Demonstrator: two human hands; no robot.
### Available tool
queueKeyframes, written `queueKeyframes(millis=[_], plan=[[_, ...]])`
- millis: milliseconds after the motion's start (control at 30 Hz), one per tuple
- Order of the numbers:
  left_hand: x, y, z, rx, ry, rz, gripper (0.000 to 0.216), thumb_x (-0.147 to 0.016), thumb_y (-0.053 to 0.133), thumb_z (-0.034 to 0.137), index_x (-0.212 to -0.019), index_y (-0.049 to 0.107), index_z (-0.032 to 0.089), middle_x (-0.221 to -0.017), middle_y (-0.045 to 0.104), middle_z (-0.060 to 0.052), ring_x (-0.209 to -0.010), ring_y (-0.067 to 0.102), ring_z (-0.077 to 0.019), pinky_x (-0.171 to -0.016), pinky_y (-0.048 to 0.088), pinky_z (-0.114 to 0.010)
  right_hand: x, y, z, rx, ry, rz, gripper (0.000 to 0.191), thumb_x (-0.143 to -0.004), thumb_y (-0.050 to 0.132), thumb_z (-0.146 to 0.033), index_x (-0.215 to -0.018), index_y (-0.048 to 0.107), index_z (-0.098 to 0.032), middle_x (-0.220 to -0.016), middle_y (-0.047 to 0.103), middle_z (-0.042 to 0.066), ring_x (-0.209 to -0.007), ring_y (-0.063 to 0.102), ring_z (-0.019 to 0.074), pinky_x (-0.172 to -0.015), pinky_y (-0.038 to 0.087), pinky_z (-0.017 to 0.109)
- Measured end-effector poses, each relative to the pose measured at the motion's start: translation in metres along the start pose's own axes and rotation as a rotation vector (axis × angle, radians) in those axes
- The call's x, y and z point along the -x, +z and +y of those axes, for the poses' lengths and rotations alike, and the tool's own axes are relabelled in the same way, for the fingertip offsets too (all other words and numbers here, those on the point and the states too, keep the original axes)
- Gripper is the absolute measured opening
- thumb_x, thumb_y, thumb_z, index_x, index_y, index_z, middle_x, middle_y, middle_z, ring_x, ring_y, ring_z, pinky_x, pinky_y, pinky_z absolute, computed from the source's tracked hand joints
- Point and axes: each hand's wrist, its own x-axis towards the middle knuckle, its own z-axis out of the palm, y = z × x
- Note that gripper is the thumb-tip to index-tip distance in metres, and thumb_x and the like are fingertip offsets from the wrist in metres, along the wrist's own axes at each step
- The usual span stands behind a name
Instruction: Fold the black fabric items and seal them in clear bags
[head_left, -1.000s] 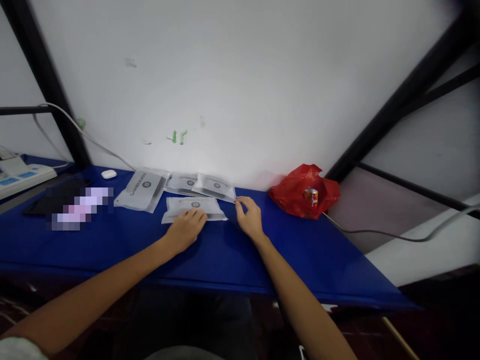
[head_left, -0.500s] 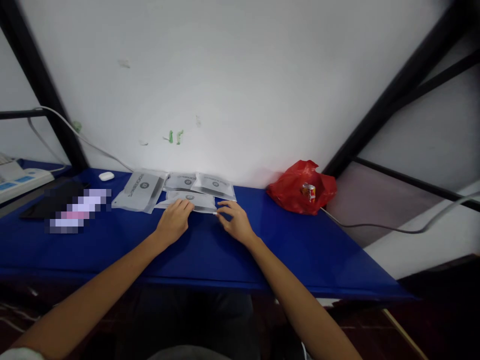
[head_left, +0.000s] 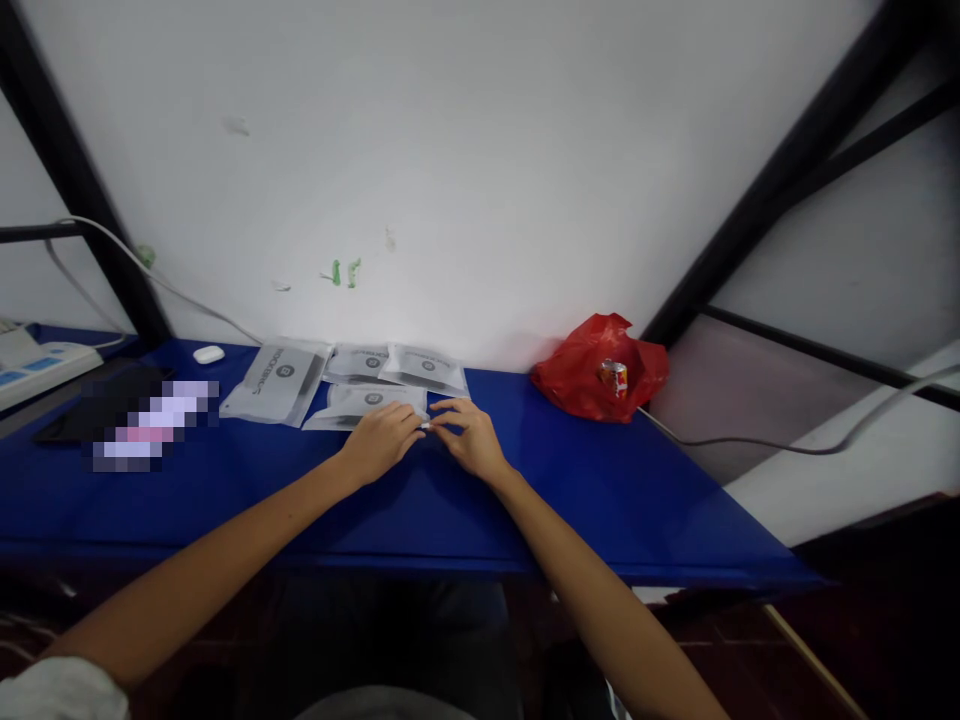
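A frosted zip bag (head_left: 351, 402) with a round dark logo lies closest to me in a group of similar bags. My left hand (head_left: 382, 440) covers its near right part, fingers closed on the bag's near edge. At the right corner, my right hand (head_left: 471, 440) pinches a small white zip slider (head_left: 425, 426) between thumb and fingers. Both hands' fingertips almost meet there. Behind lie two more frosted bags, a left one (head_left: 352, 364) and a right one (head_left: 427, 369), slightly overlapping. A larger frosted bag (head_left: 276, 385) lies further left, with dark lettering.
On the blue tabletop (head_left: 480, 520) a red plastic bag (head_left: 577, 375) with a shiny wrapper stands at right, beside a cable (head_left: 750, 445). At left are a white case (head_left: 208, 355), a dark flat device (head_left: 97, 400) partly blurred out, and a power strip (head_left: 52, 368). A wall (head_left: 480, 200) rises behind.
My left hand has moved right along the near edge of the front bag, up to my right hand. More of the bag's left part shows. The right hand stays at the corner.
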Motion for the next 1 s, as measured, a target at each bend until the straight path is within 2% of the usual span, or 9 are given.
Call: queueKeyframes(millis=[133, 333, 800, 900, 1000], plan=[[-0.008, 0.004, 0.002, 0.025, -0.001, 0.045, 0.022, -0.095, 0.039, 0.025, -0.091, 0.059, 0.015, -0.087, 0.063, -0.005, -0.085, 0.057, -0.0183, -0.076, 0.043, -0.031, -0.001, -0.003, -0.001, -0.011, 0.005, -0.005, 0.013, -0.078, 0.064, -0.015, -0.077, 0.071, -0.025, -0.099, 0.069, 0.004, -0.094, 0.062, 0.0186, -0.085, 0.049, 0.037], [-0.003, 0.001, 0.001, -0.133, 0.017, 0.011, 0.026, -0.096, 0.035, 0.022, -0.088, 0.059, 0.014, -0.084, 0.062, -0.007, -0.084, 0.057, -0.0199, -0.073, 0.041, -0.032, -0.001, -0.004, -0.001, 0.065, -0.037, -0.041, 0.014, -0.081, 0.06, -0.014, -0.084, 0.069, -0.024, -0.104, 0.069, 0.005, -0.098, 0.06, 0.02, -0.087, 0.045, 0.039], [0.079, -0.044, -0.056, -0.32, -0.126, -0.117, 0.034, -0.095, 0.029, 0.021, -0.083, 0.061, 0.017, -0.078, 0.06, -0.009, -0.079, 0.056, -0.0224, -0.068, 0.04, -0.036, -0.003, -0.011, 0.0, 0.204, -0.024, -0.11, 0.018, -0.082, 0.054, -0.012, -0.085, 0.068, -0.023, -0.109, 0.068, 0.004, -0.102, 0.057, 0.0216, -0.092, 0.039, 0.041], [0.089, -0.052, -0.05, -0.338, -0.162, -0.138, 0.031, -0.094, 0.032, 0.021, -0.082, 0.061, 0.017, -0.079, 0.061, -0.009, -0.08, 0.058, -0.0228, -0.069, 0.041, -0.036, -0.004, -0.014, 0.0, 0.209, 0.021, -0.096, 0.017, -0.082, 0.055, -0.014, -0.085, 0.068, -0.023, -0.109, 0.068, 0.004, -0.103, 0.057, 0.0221, -0.092, 0.04, 0.042], [0.094, -0.065, -0.026, -0.294, -0.178, -0.21, 0.025, -0.092, 0.039, 0.02, -0.082, 0.062, 0.018, -0.08, 0.063, -0.008, -0.08, 0.06, -0.0228, -0.07, 0.041, -0.036, -0.005, -0.016, 0.003, 0.214, 0.081, -0.074, 0.015, -0.083, 0.056, -0.016, -0.083, 0.068, -0.023, -0.108, 0.068, 0.005, -0.102, 0.057, 0.0222, -0.091, 0.041, 0.04]])
